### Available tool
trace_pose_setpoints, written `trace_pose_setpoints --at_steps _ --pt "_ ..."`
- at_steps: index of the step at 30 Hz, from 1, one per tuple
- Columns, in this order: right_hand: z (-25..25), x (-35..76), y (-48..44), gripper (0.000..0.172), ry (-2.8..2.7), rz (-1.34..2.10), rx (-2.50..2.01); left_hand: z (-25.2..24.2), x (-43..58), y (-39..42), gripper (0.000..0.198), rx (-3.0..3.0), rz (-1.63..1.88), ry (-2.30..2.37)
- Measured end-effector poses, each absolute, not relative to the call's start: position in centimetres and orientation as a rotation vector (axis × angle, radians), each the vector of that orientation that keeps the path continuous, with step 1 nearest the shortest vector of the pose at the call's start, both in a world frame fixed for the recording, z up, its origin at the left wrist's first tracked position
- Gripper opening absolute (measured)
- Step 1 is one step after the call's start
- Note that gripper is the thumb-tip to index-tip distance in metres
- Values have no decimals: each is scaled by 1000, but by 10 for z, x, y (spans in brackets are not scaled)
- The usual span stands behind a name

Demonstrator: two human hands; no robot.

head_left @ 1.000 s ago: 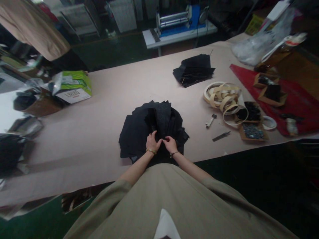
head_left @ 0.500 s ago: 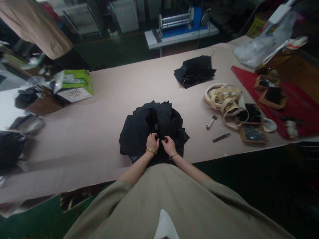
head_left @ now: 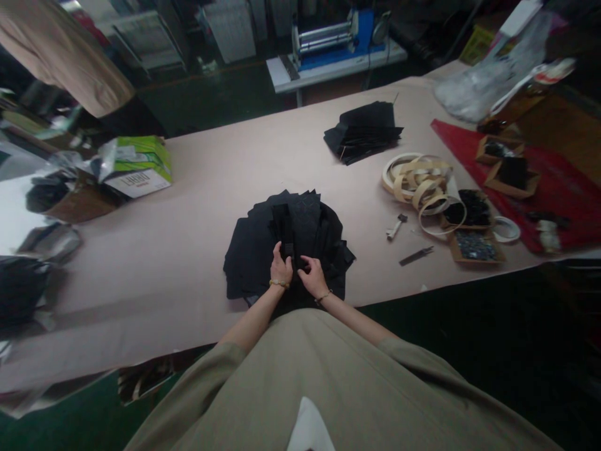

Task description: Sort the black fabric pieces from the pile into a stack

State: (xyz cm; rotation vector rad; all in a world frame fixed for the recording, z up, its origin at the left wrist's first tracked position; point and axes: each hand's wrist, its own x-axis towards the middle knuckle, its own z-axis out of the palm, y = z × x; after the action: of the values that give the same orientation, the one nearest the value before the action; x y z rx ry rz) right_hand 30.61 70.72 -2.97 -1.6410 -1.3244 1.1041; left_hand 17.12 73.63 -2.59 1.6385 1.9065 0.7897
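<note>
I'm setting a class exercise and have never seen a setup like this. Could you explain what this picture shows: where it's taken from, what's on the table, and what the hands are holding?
This picture comes from one camera worn on a person's head, looking forward and down, so the olive sleeves at the bottom are their own. There is no robot: the two bare hands are the person's. The left hand seems to pinch a narrow black strip from a pile of black cut pieces, lying on a long pale table. The fingers of the right hand rest on the pile. Farther along lie a second black stack, a coil of cream tape and a red cloth.
</note>
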Motion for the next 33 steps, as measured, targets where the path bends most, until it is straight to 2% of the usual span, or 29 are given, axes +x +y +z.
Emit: trace_pose_setpoints --at_steps 1,3,7,12,16,18,21,23,27,28,33 --pt "-32 308 710 49 -1194 1061 -1733 -26 172 735 60 1678 777 1904" --pt "-35 311 716 51 -990 1036 -1867 -25 174 735 52 1768 670 1887" --pt "-40 311 726 38 -858 1055 -1897 -22 176 739 33 1851 487 1871" --pt "-30 305 720 25 -937 1011 -1789 -18 173 741 19 1853 568 1781" --pt "-17 297 713 37 -1090 1116 -1465 -21 166 741 17 1857 579 1710" --pt "-14 294 712 37 -1149 1201 -1353 -23 162 741 15 1847 536 1750" --pt "-15 294 714 32 -1125 1205 -1417 -24 162 740 18 1790 509 1816" --pt "-18 295 717 36 -1041 1178 -1520 -25 164 737 25 1724 586 1847" --pt "-22 296 728 45 -807 1312 -1580 -21 170 732 63 1658 777 1878" --pt "-23 296 731 46 -756 1351 -1583 -20 171 732 63 1668 755 1875" --pt "-25 298 749 46 -638 1444 -1684 -11 173 738 36 1704 520 1896"
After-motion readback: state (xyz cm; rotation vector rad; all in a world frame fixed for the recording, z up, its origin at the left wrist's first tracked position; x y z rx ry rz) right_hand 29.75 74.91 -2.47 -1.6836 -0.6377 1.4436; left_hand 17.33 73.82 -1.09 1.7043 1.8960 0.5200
